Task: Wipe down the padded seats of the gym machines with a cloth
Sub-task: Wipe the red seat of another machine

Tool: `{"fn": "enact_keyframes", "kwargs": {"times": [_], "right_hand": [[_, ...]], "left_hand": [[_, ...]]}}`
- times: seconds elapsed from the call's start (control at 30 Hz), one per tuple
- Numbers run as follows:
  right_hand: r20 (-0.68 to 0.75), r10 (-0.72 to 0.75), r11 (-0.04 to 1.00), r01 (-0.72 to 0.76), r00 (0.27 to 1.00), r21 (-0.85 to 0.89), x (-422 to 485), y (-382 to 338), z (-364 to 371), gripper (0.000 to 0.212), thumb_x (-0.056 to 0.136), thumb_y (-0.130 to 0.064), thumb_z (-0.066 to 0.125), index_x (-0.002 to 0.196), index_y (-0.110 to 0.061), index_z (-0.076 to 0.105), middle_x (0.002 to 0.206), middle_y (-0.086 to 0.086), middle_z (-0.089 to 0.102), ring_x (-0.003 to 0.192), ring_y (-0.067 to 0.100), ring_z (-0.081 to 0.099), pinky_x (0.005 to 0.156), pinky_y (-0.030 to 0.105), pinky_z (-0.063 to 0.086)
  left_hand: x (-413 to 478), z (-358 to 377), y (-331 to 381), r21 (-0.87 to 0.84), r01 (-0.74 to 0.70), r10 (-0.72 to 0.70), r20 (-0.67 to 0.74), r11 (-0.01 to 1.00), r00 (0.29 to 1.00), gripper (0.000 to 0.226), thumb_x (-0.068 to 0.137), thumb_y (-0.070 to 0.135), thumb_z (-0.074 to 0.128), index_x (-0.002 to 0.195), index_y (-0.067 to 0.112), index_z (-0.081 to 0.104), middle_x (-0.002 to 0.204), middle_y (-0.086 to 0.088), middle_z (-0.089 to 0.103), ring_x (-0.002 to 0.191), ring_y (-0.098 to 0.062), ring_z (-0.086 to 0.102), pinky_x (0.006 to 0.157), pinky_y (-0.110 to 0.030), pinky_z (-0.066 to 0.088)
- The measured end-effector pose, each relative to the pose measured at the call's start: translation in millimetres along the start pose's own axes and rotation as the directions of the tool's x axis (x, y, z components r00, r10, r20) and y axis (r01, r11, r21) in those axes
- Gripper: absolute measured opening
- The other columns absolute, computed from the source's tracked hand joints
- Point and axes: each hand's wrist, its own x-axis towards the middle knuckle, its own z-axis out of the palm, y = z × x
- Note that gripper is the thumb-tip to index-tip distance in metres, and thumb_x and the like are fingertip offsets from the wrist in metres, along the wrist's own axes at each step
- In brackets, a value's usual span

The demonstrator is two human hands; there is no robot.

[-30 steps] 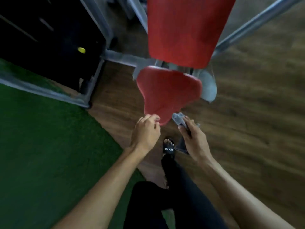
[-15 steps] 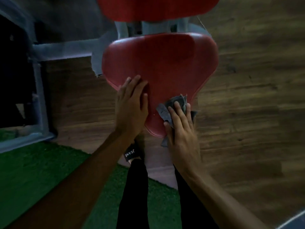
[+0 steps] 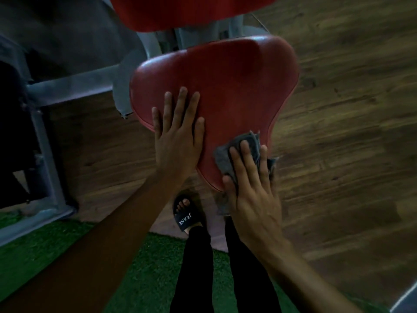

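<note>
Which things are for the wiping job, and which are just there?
For the job: seat, cloth, right hand pressing the cloth, left hand flat on the seat.
Just there: frame, floor, mat, sandal.

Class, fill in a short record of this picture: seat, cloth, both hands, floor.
seat: red padded vinyl seat, grey metal frame behind it
cloth: crumpled grey cloth, on the seat's narrow front end
left: left hand flat on the seat, fingers straight
right: right hand presses the cloth onto the seat
floor: brown wood planks; green turf nearer
</note>
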Motion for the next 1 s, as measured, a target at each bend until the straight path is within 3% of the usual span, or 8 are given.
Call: {"fn": "enact_keyframes", "kwargs": {"times": [0.17,0.27,0.33,0.47,0.6,0.7,0.93,1.0], "right_hand": [[0.0,0.27,0.953,-0.267,0.963,0.141,58.6,-1.3,-4.3,0.059,0.104,-0.048,0.019,0.156,-0.019,0.02,0.165,0.0,0.009,0.152,0.025,-0.004,0.123,0.05,0.007],[0.008,-0.002,1.0,0.002,1.0,0.019,2.0,-14.6,-2.6,0.055,0.106,-0.041,0.029,0.154,-0.016,0.026,0.163,0.003,0.017,0.152,0.029,0.006,0.122,0.05,0.014],[0.031,-0.078,0.997,0.078,0.996,-0.01,0.4,-1.1,-0.9,0.054,0.106,-0.041,0.029,0.154,-0.017,0.027,0.163,0.003,0.018,0.152,0.029,0.006,0.122,0.05,0.013],[0.027,0.176,0.982,-0.177,0.984,0.061,76.6,4.8,-1.8,0.057,0.104,-0.049,0.018,0.156,-0.026,0.017,0.165,-0.004,0.008,0.152,0.021,-0.006,0.123,0.05,0.003],[0.049,0.166,0.986,-0.165,0.985,-0.014,79.2,6.2,-6.7,0.059,0.102,-0.057,0.022,0.156,-0.037,0.009,0.165,-0.002,-0.013,0.15,0.025,-0.016,0.121,0.052,-0.005],[0.06,0.295,0.953,-0.299,0.953,0.058,76.6,0.9,-6.6,0.062,0.101,-0.061,0.026,0.154,-0.043,0.0,0.162,0.002,-0.024,0.149,0.03,-0.021,0.121,0.052,-0.006],[-0.042,0.144,0.977,-0.135,0.989,0.163,83.8,-1.6,0.0,0.056,0.105,-0.044,0.023,0.156,-0.021,0.022,0.165,0.0,0.009,0.152,0.025,-0.002,0.123,0.046,0.009],[-0.022,-0.002,0.993,0.004,1.0,0.121,53.8,0.6,0.5,0.055,0.106,-0.039,0.027,0.154,-0.014,0.026,0.163,0.003,0.016,0.152,0.026,0.004,0.123,0.046,0.014]], "left_hand": [[0.0,-0.9,-1.8,-0.017,-0.007,0.008,0.017,1.0,1.0,0.056,0.103,0.045,0.016,0.156,0.027,0.016,0.165,0.002,0.01,0.152,-0.022,0.0,0.123,-0.046,-0.004],[0.2,-2.3,-2.7,-0.008,-0.019,0.019,0.019,1.0,1.0,0.057,0.103,0.045,0.015,0.156,0.026,0.016,0.165,0.001,0.009,0.152,-0.022,-0.001,0.123,-0.047,-0.003],[-0.2,-1.8,-3.9,-0.015,-0.022,0.022,0.027,1.0,0.999,0.056,0.103,0.045,0.015,0.156,0.027,0.015,0.165,0.001,0.008,0.152,-0.022,-0.002,0.123,-0.047,-0.003],[-0.3,-0.3,-4.6,-0.021,-0.015,0.016,0.019,1.0,1.0,0.056,0.103,0.046,0.015,0.156,0.027,0.016,0.165,0.002,0.009,0.152,-0.021,-0.001,0.123,-0.046,-0.004],[-0.1,-0.4,-4.0,-0.045,-0.025,0.025,0.005,0.999,1.0,0.056,0.103,0.045,0.018,0.156,0.026,0.019,0.165,0.001,0.011,0.152,-0.022,0.0,0.123,-0.046,-0.004],[0.3,0.9,-3.4,-0.051,-0.017,0.017,-0.01,0.999,1.0,0.055,0.103,0.045,0.019,0.155,0.026,0.021,0.164,0.001,0.012,0.152,-0.022,0.001,0.122,-0.045,-0.005],[-0.4,3.3,-4.6,-0.08,-0.025,0.021,-0.051,0.996,0.998,0.054,0.104,0.043,0.022,0.154,0.024,0.026,0.163,0.0,0.017,0.152,-0.023,0.005,0.122,-0.042,-0.005],[0.1,2.7,-4.1,-0.09,-0.03,0.024,-0.06,0.995,0.998,0.053,0.104,0.043,0.023,0.154,0.024,0.027,0.163,0.0,0.018,0.152,-0.023,0.006,0.122,-0.041,-0.005]]}}
